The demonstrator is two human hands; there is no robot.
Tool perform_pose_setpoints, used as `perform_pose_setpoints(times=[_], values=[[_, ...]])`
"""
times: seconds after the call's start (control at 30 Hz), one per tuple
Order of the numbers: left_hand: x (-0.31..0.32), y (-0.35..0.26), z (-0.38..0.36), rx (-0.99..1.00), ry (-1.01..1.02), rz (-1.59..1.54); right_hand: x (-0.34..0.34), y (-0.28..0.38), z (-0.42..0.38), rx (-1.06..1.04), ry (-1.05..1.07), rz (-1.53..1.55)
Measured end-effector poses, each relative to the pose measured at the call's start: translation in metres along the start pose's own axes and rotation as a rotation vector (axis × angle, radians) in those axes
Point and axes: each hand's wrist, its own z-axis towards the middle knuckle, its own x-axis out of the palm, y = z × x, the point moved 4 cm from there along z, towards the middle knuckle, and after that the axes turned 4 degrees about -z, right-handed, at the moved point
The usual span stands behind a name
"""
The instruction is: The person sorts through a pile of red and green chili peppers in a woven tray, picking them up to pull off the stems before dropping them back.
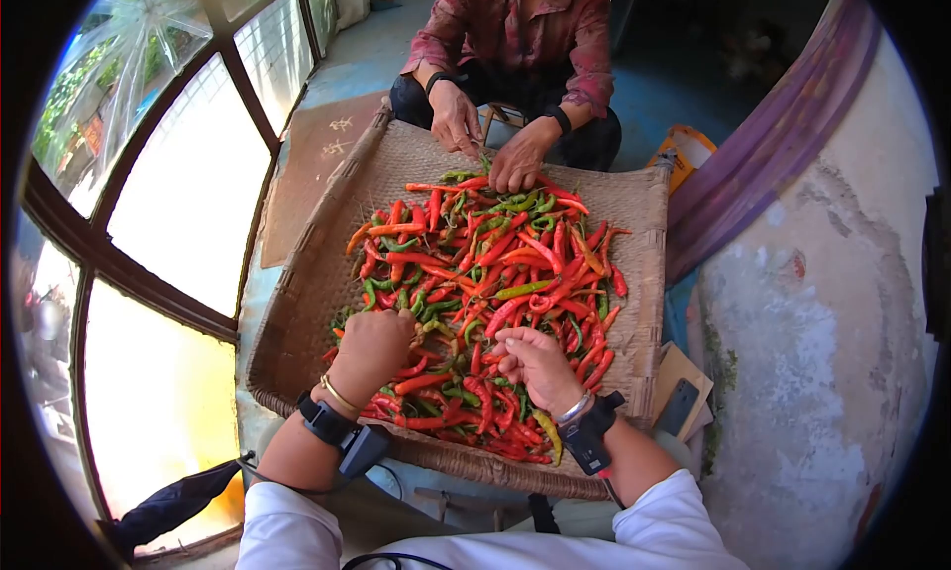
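A heap of red, orange and green chili peppers (495, 263) lies in a wide woven basket tray (297, 312). My left hand (374, 347) is closed over the left front of the heap, its back towards me; whatever its fingers hold is hidden. To the right, my right hand (540, 364) has thumb and fingers pinched together just above the peppers. What sits in that pinch is too small to make out. A yellow-green chili (547, 434) lies by my right wrist, near the front rim.
Across the tray sits another person in a patterned red shirt (525, 35), both hands at the far peppers. Framed windows (178, 174) line the left. On the right are a rough wall (812, 322), a purple curtain (773, 154) and a phone (678, 407) on cardboard.
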Motion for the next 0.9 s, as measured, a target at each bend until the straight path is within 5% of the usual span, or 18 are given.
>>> perform_pose_setpoints(times=[0.17, 0.27, 0.67, 0.83, 0.9], values=[[-0.004, -0.021, 0.004, 0.138, -0.072, -0.518, 0.019, 0.0, -0.008, 0.041, 0.138, -0.033], [0.005, -0.044, 0.0, 0.198, 0.114, -0.815, 0.026, 0.0, -0.012, 0.051, 0.228, -0.024], [0.02, -0.061, -0.004, 0.223, 0.176, -0.888, 0.034, 0.003, -0.016, 0.031, 0.247, -0.346], [0.007, -0.06, -0.004, 0.276, 0.157, -0.814, 0.02, 0.006, -0.011, 0.047, 0.166, -0.143], [0.003, -0.054, -0.005, 0.392, -0.019, -0.741, 0.007, 0.012, -0.007, 0.06, 0.102, -0.034]])
